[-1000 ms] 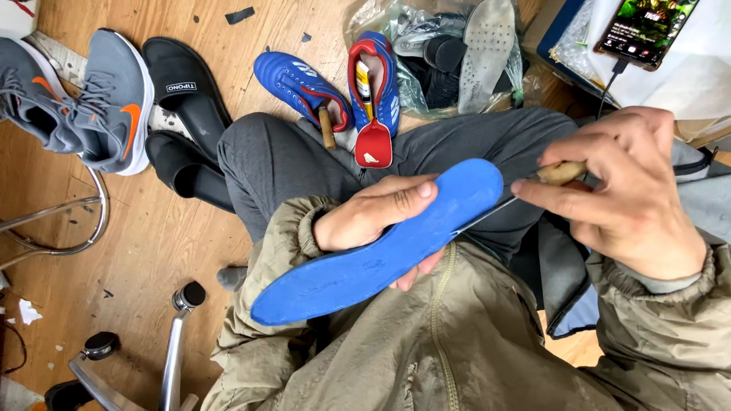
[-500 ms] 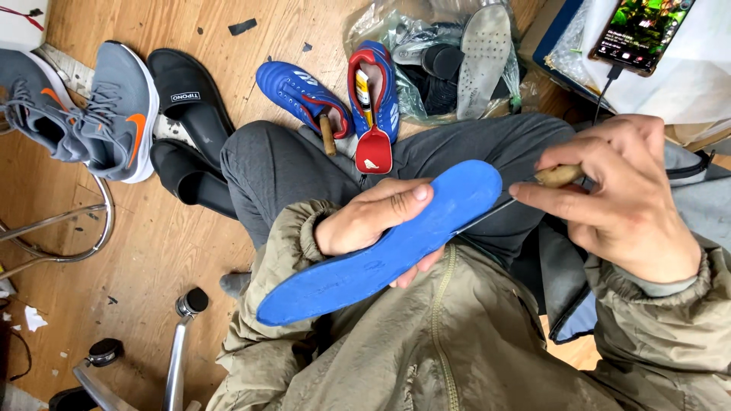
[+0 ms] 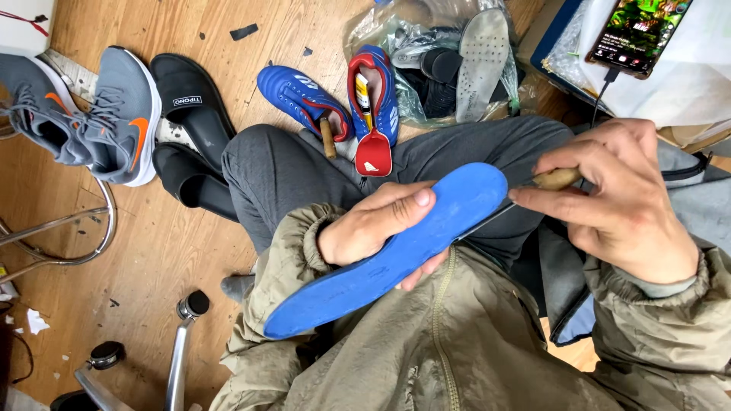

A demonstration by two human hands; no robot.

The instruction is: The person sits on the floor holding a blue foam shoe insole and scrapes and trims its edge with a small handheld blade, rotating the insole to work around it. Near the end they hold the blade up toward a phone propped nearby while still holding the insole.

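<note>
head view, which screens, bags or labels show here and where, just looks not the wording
Phone: top right, propped on a white surface, lit screen in green and dark tones, black cable plugged in below.
Clear plastic bag: top centre on the floor, crinkled, holding dark shoes and a grey insole.
Label on black slipper: upper left, small white rectangle on the strap.

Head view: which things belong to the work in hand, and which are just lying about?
In hand:
- blue insole, held by the left hand
- wooden-handled tool, in the right hand, blade at the insole's edge

Lying about:
- grey trainers
- black slides
- blue shoes
- bag of soles
- phone
</note>
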